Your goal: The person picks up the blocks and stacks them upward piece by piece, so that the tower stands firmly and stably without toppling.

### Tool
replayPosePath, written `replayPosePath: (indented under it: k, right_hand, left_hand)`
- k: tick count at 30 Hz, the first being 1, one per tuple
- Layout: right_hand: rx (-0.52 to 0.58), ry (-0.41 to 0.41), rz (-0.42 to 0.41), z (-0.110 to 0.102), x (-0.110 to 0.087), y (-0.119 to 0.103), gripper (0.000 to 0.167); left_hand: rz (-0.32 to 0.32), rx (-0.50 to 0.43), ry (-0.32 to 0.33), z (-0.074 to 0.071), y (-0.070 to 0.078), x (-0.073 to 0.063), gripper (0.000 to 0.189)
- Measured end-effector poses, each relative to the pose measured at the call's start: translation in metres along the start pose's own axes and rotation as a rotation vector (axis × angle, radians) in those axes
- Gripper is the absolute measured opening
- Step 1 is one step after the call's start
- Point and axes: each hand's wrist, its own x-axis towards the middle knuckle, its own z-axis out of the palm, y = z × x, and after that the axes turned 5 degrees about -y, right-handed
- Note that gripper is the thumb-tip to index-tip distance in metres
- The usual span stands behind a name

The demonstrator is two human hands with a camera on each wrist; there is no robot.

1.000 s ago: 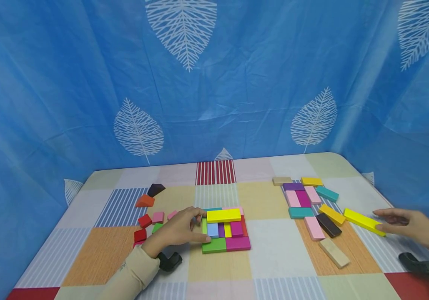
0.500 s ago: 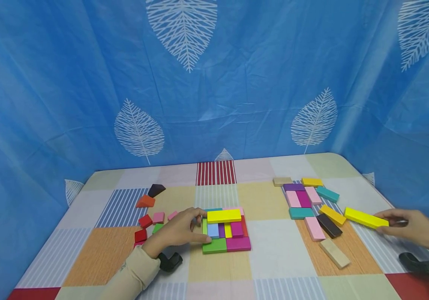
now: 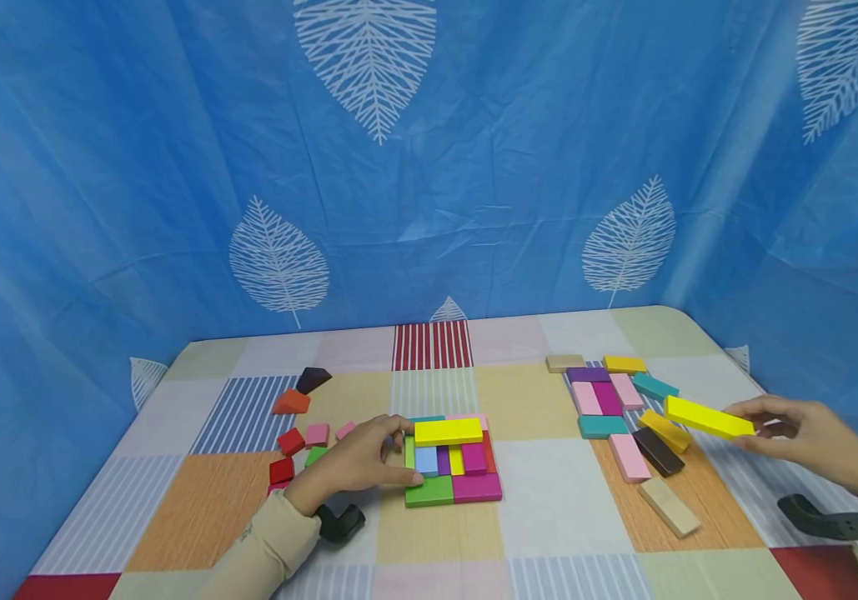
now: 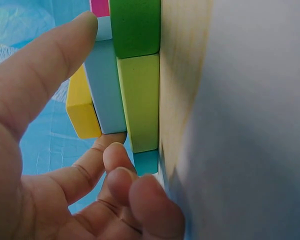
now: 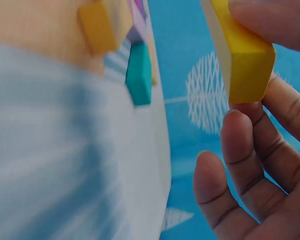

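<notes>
In the right wrist view the top edge cut off the long yellow block (image 5: pixel 251 75), and the table (image 5: pixel 50 175) was blurred. My left thumb (image 4: pixel 50 62) hid a corner of the light-blue block (image 4: pixel 106 90); my left sleeve (image 3: pixel 267 537) partly hid a red block (image 3: pixel 274 489).

A table (image 3: pixel 203 517) in a patchwork cloth (image 3: pixel 549 500) bears a stack of bright blocks (image 3: pixel 457 460). Red blocks (image 3: pixel 291 442), an orange block (image 3: pixel 291 403) and a dark wedge (image 3: pixel 313 381) lie left of it; right of it, pink blocks (image 3: pixel 629 457), teal blocks (image 3: pixel 603 427) and pale wooden blocks (image 3: pixel 669 507).
</notes>
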Motion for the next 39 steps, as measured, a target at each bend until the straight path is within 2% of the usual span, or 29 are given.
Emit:
replayPosePath:
  k: [5, 12, 17, 23, 39]
  right_hand:
    - [0.018, -0.006, -0.082, 0.004, 0.007, -0.018, 0.036]
    - [0.113, -0.038, -0.242, 0.011, 0.017, -0.038, 0.035]
    - [0.130, -0.042, -0.277, 0.017, 0.026, -0.058, 0.034]
    - [0.175, -0.046, -0.355, 0.031, 0.035, -0.080, 0.037]
    - [0.292, -0.125, -0.467, 0.075, 0.055, -0.138, 0.033]
  left_hand:
    - [-0.005, -0.007, -0.001, 0.000, 0.002, -0.001, 0.065]
    - [-0.002, 0.011, 0.001, 0.000, 0.002, 0.000, 0.064]
    - [-0.011, 0.008, -0.002, 0.000, 0.001, 0.000, 0.064]
    - [-0.012, 0.009, -0.002, 0.000, 0.001, 0.000, 0.063]
    - [-0.016, -0.026, -0.014, 0.000, 0.000, 0.000, 0.063]
